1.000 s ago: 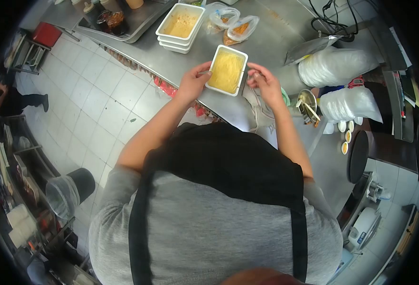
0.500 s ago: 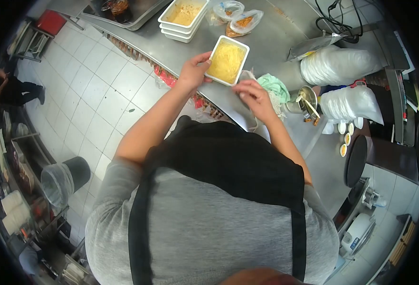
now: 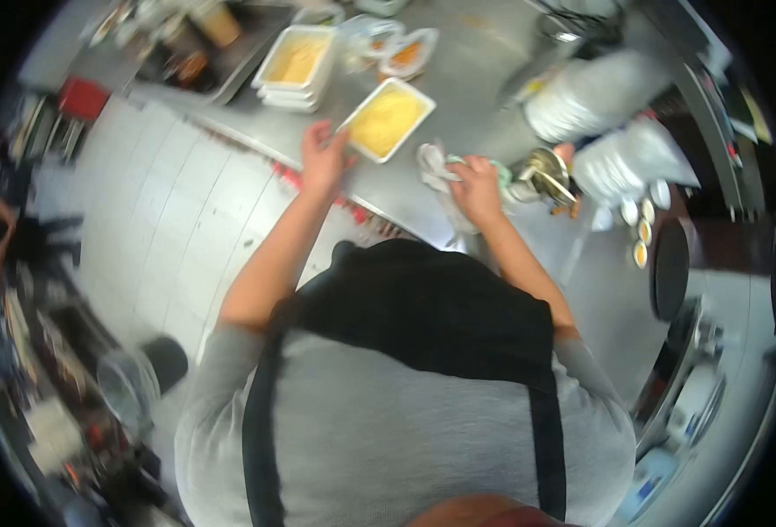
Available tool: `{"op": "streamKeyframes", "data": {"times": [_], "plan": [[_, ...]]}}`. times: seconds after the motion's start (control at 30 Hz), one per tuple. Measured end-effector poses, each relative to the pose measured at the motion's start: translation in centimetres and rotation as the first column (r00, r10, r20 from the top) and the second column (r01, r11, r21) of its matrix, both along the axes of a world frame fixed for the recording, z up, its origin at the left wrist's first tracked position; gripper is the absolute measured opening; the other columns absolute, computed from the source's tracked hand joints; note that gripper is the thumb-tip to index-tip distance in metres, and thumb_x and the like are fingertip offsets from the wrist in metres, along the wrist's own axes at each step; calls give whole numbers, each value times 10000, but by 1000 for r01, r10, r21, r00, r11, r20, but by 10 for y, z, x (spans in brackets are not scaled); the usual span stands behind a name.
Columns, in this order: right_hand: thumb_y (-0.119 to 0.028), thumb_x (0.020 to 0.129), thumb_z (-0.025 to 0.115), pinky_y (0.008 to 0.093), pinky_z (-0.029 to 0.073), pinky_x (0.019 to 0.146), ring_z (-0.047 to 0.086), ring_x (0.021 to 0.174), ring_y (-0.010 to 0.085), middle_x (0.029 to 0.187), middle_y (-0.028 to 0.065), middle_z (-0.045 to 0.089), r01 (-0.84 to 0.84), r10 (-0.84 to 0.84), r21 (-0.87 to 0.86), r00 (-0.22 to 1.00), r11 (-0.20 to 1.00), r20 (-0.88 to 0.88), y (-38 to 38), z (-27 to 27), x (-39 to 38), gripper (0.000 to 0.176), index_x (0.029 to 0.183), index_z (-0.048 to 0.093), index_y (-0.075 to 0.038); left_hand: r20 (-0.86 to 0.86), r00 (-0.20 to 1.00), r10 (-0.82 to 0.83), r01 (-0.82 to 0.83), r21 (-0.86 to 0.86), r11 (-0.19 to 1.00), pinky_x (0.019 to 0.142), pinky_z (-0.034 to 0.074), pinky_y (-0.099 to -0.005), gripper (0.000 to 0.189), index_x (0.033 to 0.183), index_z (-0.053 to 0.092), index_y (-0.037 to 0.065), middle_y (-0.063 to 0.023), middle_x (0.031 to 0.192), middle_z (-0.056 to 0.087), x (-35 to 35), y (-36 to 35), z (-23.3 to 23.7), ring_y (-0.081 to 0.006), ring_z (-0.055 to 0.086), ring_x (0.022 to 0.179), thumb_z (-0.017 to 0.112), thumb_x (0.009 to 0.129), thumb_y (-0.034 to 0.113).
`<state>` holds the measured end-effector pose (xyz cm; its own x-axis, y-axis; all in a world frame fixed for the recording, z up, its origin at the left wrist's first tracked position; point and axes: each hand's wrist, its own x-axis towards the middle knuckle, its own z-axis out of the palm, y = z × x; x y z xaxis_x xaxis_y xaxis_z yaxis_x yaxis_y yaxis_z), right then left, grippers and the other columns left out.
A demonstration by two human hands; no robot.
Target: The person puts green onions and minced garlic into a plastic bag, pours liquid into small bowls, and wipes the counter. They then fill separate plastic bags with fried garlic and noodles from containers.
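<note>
A white rectangular tub (image 3: 386, 120) filled with yellow shreds rests on the steel counter (image 3: 485, 70). My left hand (image 3: 323, 160) is at the tub's left edge, fingers apart and holding nothing; blur hides whether a fingertip touches the rim. To the tub's lower right, my right hand (image 3: 478, 189) is closed on a whitish cloth (image 3: 435, 165), which bunches up beside its fingers. A pale green cloth (image 3: 501, 176) shows partly behind that hand.
Stacked white tubs (image 3: 297, 63) and tied plastic bags (image 3: 407, 54) sit beyond the tub. A metal pot with utensils (image 3: 546, 171), wrapped stacks (image 3: 634, 162) and small cups (image 3: 641, 233) are at right. A metal tray (image 3: 230, 75) lies at left. Another person (image 3: 32, 233) stands far left.
The tub has gone from my left hand's grip to resting on the counter, slightly left and turned. My right hand has moved from the tub's corner down to the whitish cloth. The camera view has shifted.
</note>
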<state>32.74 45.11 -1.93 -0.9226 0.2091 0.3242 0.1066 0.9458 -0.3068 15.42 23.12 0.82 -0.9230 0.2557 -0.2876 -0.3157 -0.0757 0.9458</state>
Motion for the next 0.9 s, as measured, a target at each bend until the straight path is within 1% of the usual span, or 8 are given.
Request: {"op": "streamKeyframes", "data": {"times": [0.13,0.23,0.3,0.33,0.47,0.6,0.73,0.9], "plan": [[-120,659,746,413,462,786,555,947,333,998,81,557,53,-67,-330,997,943,-30,-3,21,-14,303,941,635,-135,50,994,-95,88,129,988,741,546,-318,466,1265,322,44,-117,1057,483,12,3,-17,-183,580,877,606,907,139],[-137,701,775,379,453,848,536,1073,304,1109,97,559,49,-106,-374,986,926,-131,-15,108,-2,354,1018,618,-125,42,969,-245,230,222,947,783,532,-327,533,1332,305,54,-93,1014,548,-5,-1,-19,-179,610,873,604,891,82],[-144,762,748,355,446,904,533,1124,289,1145,91,562,56,-74,-63,944,996,-321,12,167,19,352,1087,613,-138,37,949,-315,306,149,940,790,521,-335,538,1339,332,62,-81,1037,554,-1,-5,4,-171,600,887,603,874,65],[-130,763,724,394,457,901,552,1080,299,1050,105,579,101,-196,-217,858,971,-475,35,186,30,299,1048,636,-107,37,938,-343,338,111,935,794,516,-339,541,1343,345,66,-74,1048,557,1,-8,12,-166,596,894,602,866,57],[-165,801,680,373,502,648,611,692,238,834,91,625,770,-618,83,566,632,-546,112,248,89,278,1077,656,-156,-132,962,-239,237,-36,971,802,486,-326,458,1289,450,69,-56,1099,548,-6,-19,19,-148,549,955,611,860,97],[-223,823,697,282,467,607,590,616,138,673,69,611,577,-439,-70,530,814,-726,145,248,97,258,1049,682,-98,-263,921,-287,300,11,954,809,478,-304,443,1286,458,60,-55,1096,554,-3,-13,44,-133,556,956,610,872,103],[-186,845,678,241,473,626,612,651,100,699,41,645,820,-762,114,565,561,-316,119,262,91,170,940,682,-45,-324,861,-392,432,59,900,800,476,-280,385,1259,483,48,-45,1032,588,11,2,71,-124,585,930,588,890,82],[-105,856,650,268,488,648,629,687,162,754,77,641,454,-393,-179,438,873,-809,137,247,86,138,955,616,-15,-338,789,-513,580,136,803,797,478,-275,360,1255,495,52,-43,1039,615,26,5,82,-141,610,935,577,909,102]]}}
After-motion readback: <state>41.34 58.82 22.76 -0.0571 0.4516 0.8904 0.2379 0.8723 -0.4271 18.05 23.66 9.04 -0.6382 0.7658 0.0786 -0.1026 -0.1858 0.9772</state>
